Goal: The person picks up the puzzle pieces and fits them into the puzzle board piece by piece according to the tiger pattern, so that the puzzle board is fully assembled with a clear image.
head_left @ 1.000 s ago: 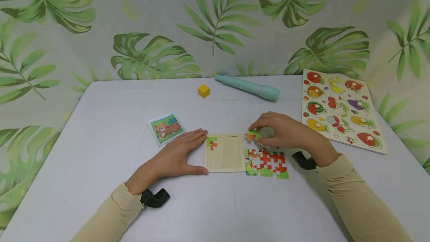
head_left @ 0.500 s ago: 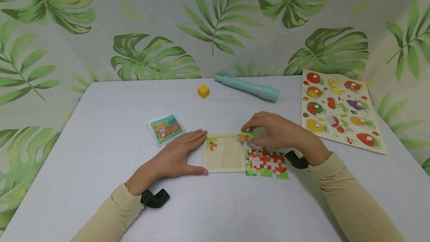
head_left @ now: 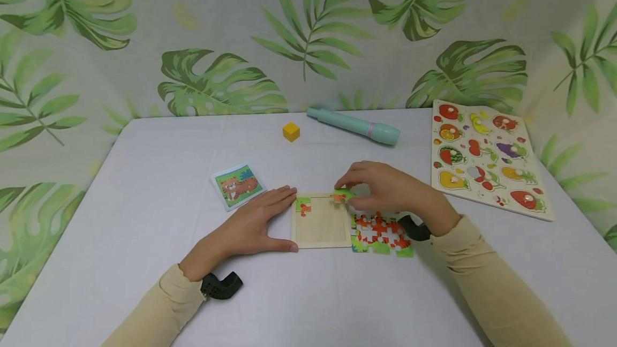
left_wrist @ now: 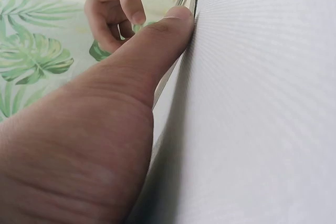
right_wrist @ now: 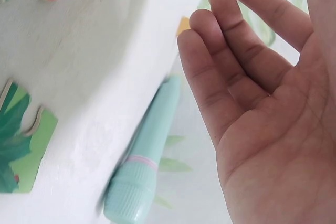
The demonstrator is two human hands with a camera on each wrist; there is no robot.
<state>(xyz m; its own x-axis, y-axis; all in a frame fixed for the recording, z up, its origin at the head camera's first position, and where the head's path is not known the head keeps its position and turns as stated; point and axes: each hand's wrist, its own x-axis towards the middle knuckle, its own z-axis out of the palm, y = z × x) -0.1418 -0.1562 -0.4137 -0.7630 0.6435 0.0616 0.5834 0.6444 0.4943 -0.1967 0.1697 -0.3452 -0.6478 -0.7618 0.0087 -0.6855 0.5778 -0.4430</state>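
I'm pinching a green-and-orange puzzle piece point(head_left: 339, 197) in my right fingers point(head_left: 355, 174), carrying it leftward from beside the frame point(head_left: 320, 232) to its far right corner, so the filling seems to be advancing. My left hand point(head_left: 253, 224), fingers outstretched, is touching the frame's left edge.

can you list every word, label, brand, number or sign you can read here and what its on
None can be read.
Tiger card: picture only, no legible lettering.
Fruit board: fruit images, no legible words.
Wooden tray and loose puzzle pieces: no readable text.
Teal tube: pink band, no readable mark.
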